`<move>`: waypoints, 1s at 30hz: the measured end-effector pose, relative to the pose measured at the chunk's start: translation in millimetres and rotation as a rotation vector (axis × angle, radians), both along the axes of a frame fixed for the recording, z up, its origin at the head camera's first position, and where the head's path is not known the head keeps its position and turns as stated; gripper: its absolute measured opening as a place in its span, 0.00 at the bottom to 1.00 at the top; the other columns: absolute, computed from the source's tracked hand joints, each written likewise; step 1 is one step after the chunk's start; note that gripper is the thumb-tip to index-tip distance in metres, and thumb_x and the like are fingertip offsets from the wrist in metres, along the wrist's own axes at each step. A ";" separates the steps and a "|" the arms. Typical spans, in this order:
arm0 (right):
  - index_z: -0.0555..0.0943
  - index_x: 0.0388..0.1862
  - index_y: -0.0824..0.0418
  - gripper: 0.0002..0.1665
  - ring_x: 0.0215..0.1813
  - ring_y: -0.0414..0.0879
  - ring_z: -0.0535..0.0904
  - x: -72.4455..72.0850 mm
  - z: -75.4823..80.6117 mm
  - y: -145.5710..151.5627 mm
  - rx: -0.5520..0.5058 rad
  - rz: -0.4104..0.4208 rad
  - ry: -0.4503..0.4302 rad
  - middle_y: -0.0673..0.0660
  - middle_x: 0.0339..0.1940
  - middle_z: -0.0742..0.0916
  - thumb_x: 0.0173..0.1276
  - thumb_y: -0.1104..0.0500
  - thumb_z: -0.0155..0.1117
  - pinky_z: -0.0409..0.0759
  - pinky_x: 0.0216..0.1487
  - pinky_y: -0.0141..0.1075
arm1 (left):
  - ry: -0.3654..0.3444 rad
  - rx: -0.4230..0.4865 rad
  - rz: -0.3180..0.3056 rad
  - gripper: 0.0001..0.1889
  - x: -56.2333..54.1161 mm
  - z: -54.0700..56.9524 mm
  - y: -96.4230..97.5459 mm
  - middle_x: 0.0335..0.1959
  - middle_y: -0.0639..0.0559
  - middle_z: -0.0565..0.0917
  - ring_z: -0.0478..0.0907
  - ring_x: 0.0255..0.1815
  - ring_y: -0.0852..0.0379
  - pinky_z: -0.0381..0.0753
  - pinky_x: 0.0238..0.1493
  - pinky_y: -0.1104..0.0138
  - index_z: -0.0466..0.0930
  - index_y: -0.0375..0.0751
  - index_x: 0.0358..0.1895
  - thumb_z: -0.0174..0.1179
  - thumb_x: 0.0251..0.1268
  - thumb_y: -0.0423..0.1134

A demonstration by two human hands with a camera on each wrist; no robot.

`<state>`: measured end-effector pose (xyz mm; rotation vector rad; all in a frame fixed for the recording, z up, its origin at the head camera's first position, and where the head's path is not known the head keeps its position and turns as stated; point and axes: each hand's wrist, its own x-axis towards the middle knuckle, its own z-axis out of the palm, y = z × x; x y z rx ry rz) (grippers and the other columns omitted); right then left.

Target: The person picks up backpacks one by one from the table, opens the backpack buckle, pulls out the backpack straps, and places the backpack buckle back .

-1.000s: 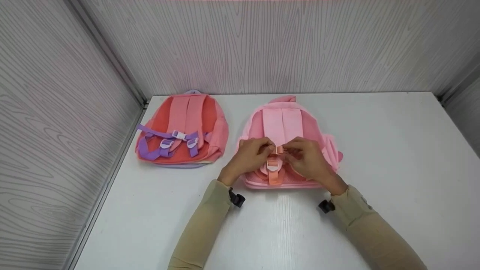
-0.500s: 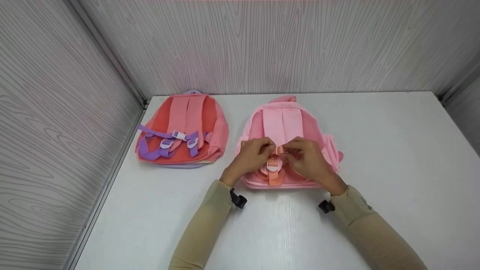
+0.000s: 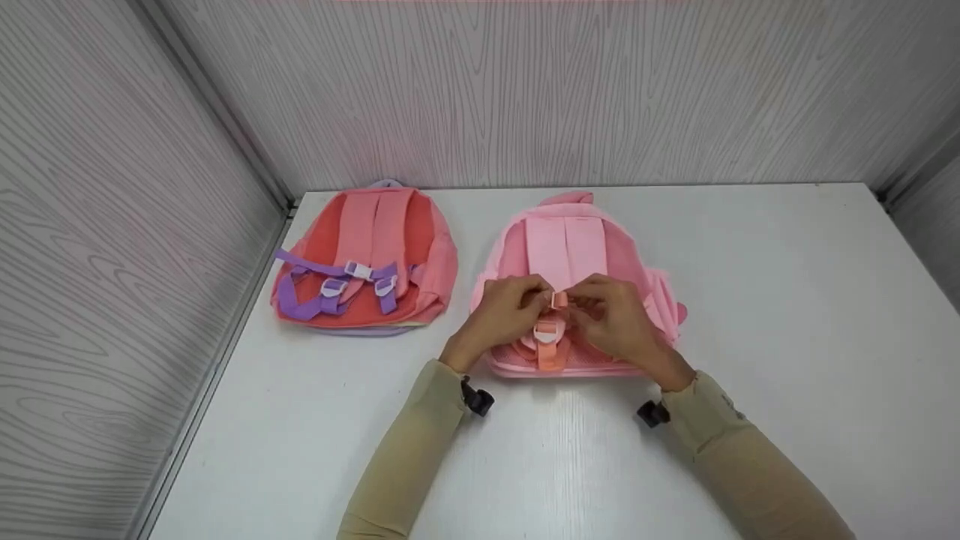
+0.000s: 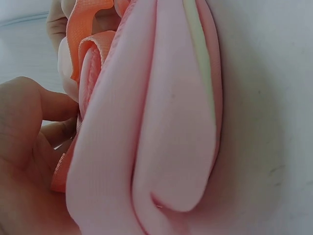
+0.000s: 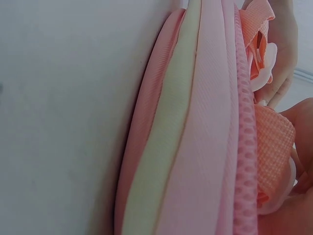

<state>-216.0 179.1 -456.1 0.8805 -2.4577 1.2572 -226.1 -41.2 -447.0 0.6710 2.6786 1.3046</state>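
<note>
A pink backpack (image 3: 566, 247) lies with its straps facing up. Over its lower middle, my left hand (image 3: 504, 309) and right hand (image 3: 619, 319) meet at a small buckle (image 3: 559, 300) on orange webbing. Thumb and fingers of each hand pinch it from opposite sides, hiding most of it. Just below sits a white strap adjuster (image 3: 546, 332) with an orange strap end hanging from it. The left wrist view shows the bag's side (image 4: 171, 107) and loops of orange strap (image 4: 93, 34). In the right wrist view, orange webbing (image 5: 274, 147) stands beside my right fingers (image 5: 301, 115).
To the left lies a coral backpack (image 3: 364, 247), straps up, with purple webbing (image 3: 300, 304) and white buckles. Both bags rest on a white table (image 3: 570, 450). Wood-grain panels (image 3: 525, 97) rise behind the table and along its left side.
Hardly anything differs. Both hands keep their pinch at the buckle, which has shifted very slightly; the left wrist has moved a little to the right.
</note>
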 end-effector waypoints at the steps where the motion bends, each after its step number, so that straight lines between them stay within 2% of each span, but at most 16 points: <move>1: 0.93 0.47 0.65 0.10 0.38 0.48 0.87 0.2 0.1 0.1 0.000 -0.002 -0.004 0.57 0.37 0.91 0.66 0.68 0.78 0.87 0.40 0.42 | 0.003 -0.008 -0.001 0.10 -0.5 0.1 -1.3 0.42 0.55 0.88 0.80 0.45 0.58 0.73 0.62 0.54 0.88 0.46 0.49 0.57 0.82 0.40; 2: 0.93 0.47 0.65 0.10 0.38 0.48 0.87 0.6 0.4 0.1 0.001 -0.006 -0.010 0.57 0.37 0.91 0.66 0.68 0.78 0.87 0.40 0.42 | 0.003 -0.015 -0.002 0.10 -0.7 0.4 -2.7 0.43 0.56 0.88 0.80 0.47 0.58 0.70 0.66 0.52 0.88 0.47 0.49 0.57 0.83 0.41; 5: 0.93 0.48 0.64 0.11 0.38 0.47 0.87 1.3 1.1 -0.1 0.002 -0.014 -0.033 0.57 0.38 0.91 0.67 0.66 0.78 0.88 0.41 0.44 | 0.010 -0.025 -0.011 0.10 -1.9 0.2 -6.5 0.43 0.54 0.88 0.80 0.47 0.57 0.73 0.65 0.53 0.88 0.45 0.50 0.57 0.83 0.41; 7: 0.93 0.49 0.63 0.12 0.38 0.48 0.87 1.4 1.0 0.1 0.007 -0.019 -0.040 0.57 0.38 0.91 0.67 0.65 0.79 0.88 0.41 0.44 | 0.008 -0.021 -0.015 0.10 -2.3 -0.2 -7.9 0.42 0.53 0.87 0.79 0.45 0.58 0.75 0.61 0.57 0.88 0.44 0.50 0.57 0.83 0.41; 9: 0.93 0.49 0.64 0.12 0.39 0.48 0.87 1.2 1.1 0.4 0.008 -0.021 -0.044 0.57 0.38 0.91 0.67 0.65 0.79 0.88 0.42 0.45 | 0.003 -0.005 -0.019 0.10 -2.6 -1.1 -7.6 0.41 0.52 0.86 0.79 0.43 0.58 0.78 0.52 0.61 0.87 0.43 0.50 0.56 0.83 0.40; 11: 0.93 0.48 0.64 0.12 0.39 0.48 0.88 1.0 1.4 0.6 0.010 -0.024 -0.045 0.57 0.38 0.91 0.67 0.65 0.79 0.88 0.42 0.46 | 0.002 0.002 -0.018 0.10 -2.8 -1.9 -6.1 0.40 0.53 0.86 0.79 0.42 0.59 0.79 0.50 0.62 0.87 0.43 0.49 0.56 0.83 0.39; 14: 0.93 0.48 0.65 0.11 0.39 0.48 0.88 1.2 2.5 0.9 0.009 -0.021 -0.047 0.58 0.37 0.91 0.67 0.66 0.79 0.88 0.42 0.46 | -0.002 -0.001 -0.003 0.10 -2.7 -2.5 -3.6 0.39 0.54 0.87 0.79 0.41 0.59 0.75 0.58 0.58 0.88 0.43 0.49 0.56 0.83 0.40; 17: 0.93 0.47 0.65 0.11 0.38 0.48 0.87 1.4 2.3 1.1 0.009 -0.017 -0.050 0.58 0.37 0.91 0.67 0.67 0.78 0.88 0.42 0.46 | -0.002 -0.013 0.013 0.10 -2.3 -2.2 -1.4 0.37 0.55 0.88 0.81 0.41 0.58 0.67 0.68 0.50 0.89 0.44 0.48 0.57 0.82 0.40; 20: 0.93 0.48 0.65 0.11 0.38 0.48 0.87 1.1 1.1 1.4 0.012 -0.016 -0.050 0.57 0.37 0.91 0.66 0.68 0.77 0.88 0.42 0.45 | 0.009 -0.030 0.027 0.10 -2.3 -2.5 1.2 0.34 0.55 0.88 0.82 0.40 0.59 0.63 0.69 0.48 0.89 0.44 0.46 0.58 0.82 0.41; 22: 0.93 0.48 0.65 0.12 0.39 0.49 0.87 0.6 0.0 1.4 0.017 -0.014 -0.043 0.58 0.37 0.91 0.66 0.69 0.76 0.88 0.42 0.45 | 0.013 -0.032 0.030 0.11 -2.4 -3.1 3.1 0.33 0.55 0.88 0.81 0.38 0.59 0.68 0.66 0.50 0.90 0.44 0.46 0.58 0.81 0.40; 26: 0.93 0.49 0.65 0.13 0.39 0.49 0.87 -0.3 -2.1 1.4 0.028 -0.011 -0.030 0.59 0.37 0.91 0.66 0.69 0.76 0.88 0.42 0.45 | 0.006 -0.019 0.031 0.11 -2.4 -3.6 5.7 0.34 0.54 0.88 0.80 0.35 0.61 0.77 0.52 0.58 0.91 0.42 0.47 0.57 0.80 0.39; 30: 0.93 0.49 0.65 0.12 0.38 0.49 0.87 -0.4 -2.5 1.5 0.018 -0.010 -0.037 0.58 0.37 0.91 0.66 0.69 0.76 0.88 0.41 0.46 | -0.013 -0.002 0.026 0.11 -1.7 -1.6 4.2 0.35 0.55 0.89 0.80 0.37 0.61 0.75 0.55 0.58 0.91 0.43 0.46 0.58 0.80 0.39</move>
